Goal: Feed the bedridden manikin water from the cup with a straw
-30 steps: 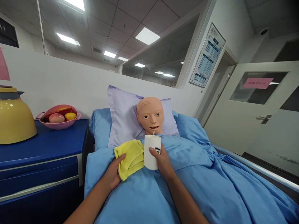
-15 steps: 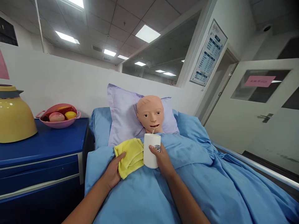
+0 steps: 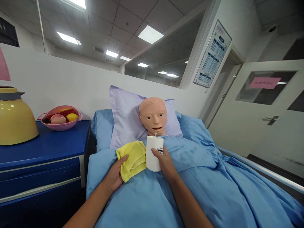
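Observation:
A white cup [image 3: 152,156] with a striped black mark is gripped from its right side by my right hand [image 3: 167,161]. From its top a straw [image 3: 155,134] sticks up, close below the mouth of a manikin head [image 3: 153,114]; whether it touches the mouth I cannot tell. My left hand [image 3: 117,171] pinches the near left corner of a folded yellow towel [image 3: 132,158], thumb on top and fingers underneath. The towel lies over the blue quilt [image 3: 190,186], beside the cup. Behind the manikin's head is a lilac pillow [image 3: 125,117].
On the left, a blue bedside cabinet [image 3: 59,141] bears a yellow thermos jug [image 3: 16,118] and a pink basket [image 3: 60,127] of fruit. A metal bed rail [image 3: 261,167] runs along the right side. Beyond it stands a white door [image 3: 228,126].

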`<action>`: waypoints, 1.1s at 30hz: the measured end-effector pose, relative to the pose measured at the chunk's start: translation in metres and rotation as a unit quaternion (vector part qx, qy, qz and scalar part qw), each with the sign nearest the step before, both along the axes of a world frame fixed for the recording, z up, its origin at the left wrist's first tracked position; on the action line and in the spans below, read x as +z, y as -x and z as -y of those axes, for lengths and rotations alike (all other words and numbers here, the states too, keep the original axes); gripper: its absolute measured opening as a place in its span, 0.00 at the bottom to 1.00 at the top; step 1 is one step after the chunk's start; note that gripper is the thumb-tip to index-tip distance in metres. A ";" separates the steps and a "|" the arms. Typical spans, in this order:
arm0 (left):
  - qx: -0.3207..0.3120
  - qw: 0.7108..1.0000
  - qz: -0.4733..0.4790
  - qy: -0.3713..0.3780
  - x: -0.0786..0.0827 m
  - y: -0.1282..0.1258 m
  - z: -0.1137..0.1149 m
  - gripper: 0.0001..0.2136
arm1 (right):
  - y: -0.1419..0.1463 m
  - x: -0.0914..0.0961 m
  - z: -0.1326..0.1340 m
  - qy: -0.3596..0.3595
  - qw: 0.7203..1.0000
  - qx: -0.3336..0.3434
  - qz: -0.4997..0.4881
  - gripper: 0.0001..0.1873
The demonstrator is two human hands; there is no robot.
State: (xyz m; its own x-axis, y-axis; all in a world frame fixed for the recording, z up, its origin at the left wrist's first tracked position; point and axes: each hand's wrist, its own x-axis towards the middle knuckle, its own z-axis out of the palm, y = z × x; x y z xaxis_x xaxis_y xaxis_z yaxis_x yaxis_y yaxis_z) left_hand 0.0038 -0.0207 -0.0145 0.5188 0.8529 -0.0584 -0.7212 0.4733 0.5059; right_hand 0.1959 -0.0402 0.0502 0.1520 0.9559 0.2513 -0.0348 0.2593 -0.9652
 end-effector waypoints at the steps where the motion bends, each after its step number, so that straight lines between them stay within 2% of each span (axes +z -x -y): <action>1: 0.001 1.000 -0.001 0.000 0.000 0.000 0.000 0.24 | 0.000 0.000 0.000 0.000 1.000 0.000 0.000 0.25; 33: -0.014 1.000 0.016 -0.007 -0.006 -0.002 -0.004 0.25 | 0.001 0.002 0.000 0.002 1.000 0.000 0.000 0.25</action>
